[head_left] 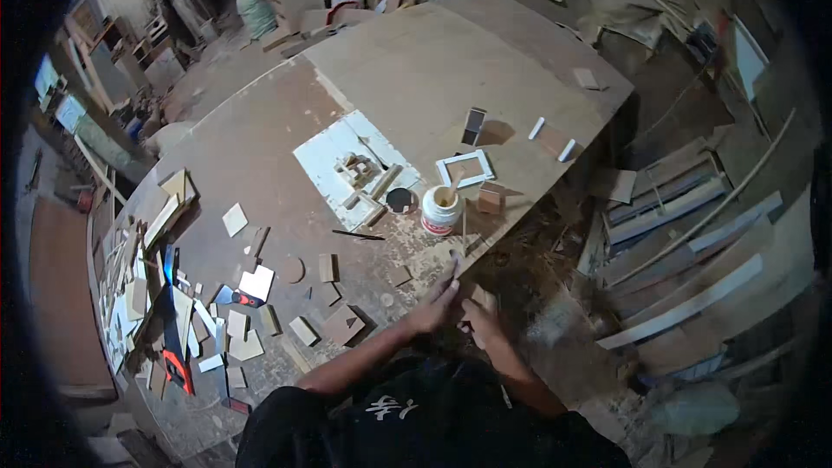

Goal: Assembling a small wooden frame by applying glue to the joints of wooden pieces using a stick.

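Close together at the table's near edge, my two hands work in front of my body. My left hand [436, 305] points away from me with its fingers pressed together. A small greyish thing shows at its fingertips, too small to name. Beside it, my right hand [482, 319] is closed around a light wooden piece [486, 298], whose far end stands out above the fingers. A white glue jar [440, 211] with a red label stands open just beyond my hands, a stick in its mouth. Past it lies a small white-edged frame [464, 168].
Wood offcuts [245, 345] and a handsaw [177, 373] with a red-and-black handle crowd the table's left side. A white board [325, 160] bears small wooden pieces near the middle. Right of the jar sits a brown block [490, 199]. Long boards [685, 303] lean beyond the right edge.
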